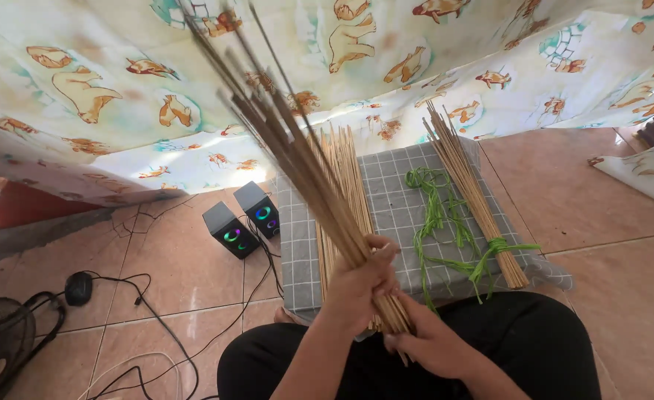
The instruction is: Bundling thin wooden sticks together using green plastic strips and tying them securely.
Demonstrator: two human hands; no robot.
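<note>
a: where's the bundle of sticks?

b: over the near edge of the grey checked cloth, tilted up and away to the left, its far ends blurred. the left hand is wrapped tight around it low down; the right hand pinches the bottom ends just under that, by the black trousers.

a: and on the cloth?

b: loose sticks lie flat behind the held bundle. toward the cloth's right side lies a tied bundle, bound with green string that also trails across the middle. left of the cloth, on the tiled floor, stand two small speakers.
</note>
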